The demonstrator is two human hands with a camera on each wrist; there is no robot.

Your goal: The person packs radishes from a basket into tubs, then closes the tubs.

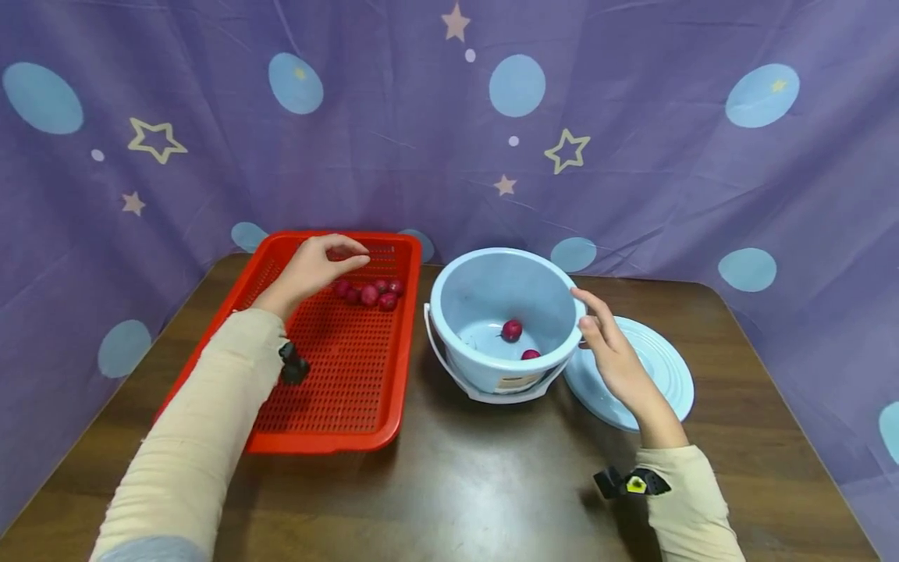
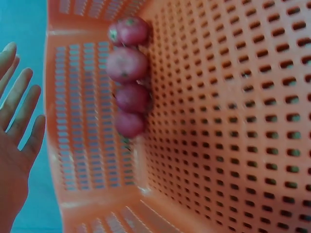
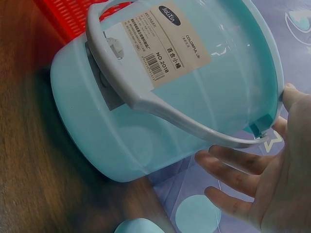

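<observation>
Over the far part of a red perforated plastic basket (image 1: 326, 390), my left hand (image 1: 312, 269) hovers with thumb and fingers apart and nothing between them. Several round, dark-red radishes (image 1: 369, 295) lie in the basket near its right wall, beyond that hand. The left wrist view shows the fingers extended beside the basket's rim. My right hand (image 1: 618, 359) touches the right rim of a light-blue bucket (image 1: 456, 351), its fingers spread near the handle joint. Two dark-red radishes (image 1: 512, 330) lie on the bucket's floor. The white handle (image 3: 116, 73) hangs down the bucket's front.
Right of the bucket, a round light-blue lid (image 1: 660, 367) lies flat, partly behind the right hand. Everything stands on a dark wooden table (image 1: 463, 484). A purple curtain (image 1: 421, 117) with stars and dots hangs behind the table.
</observation>
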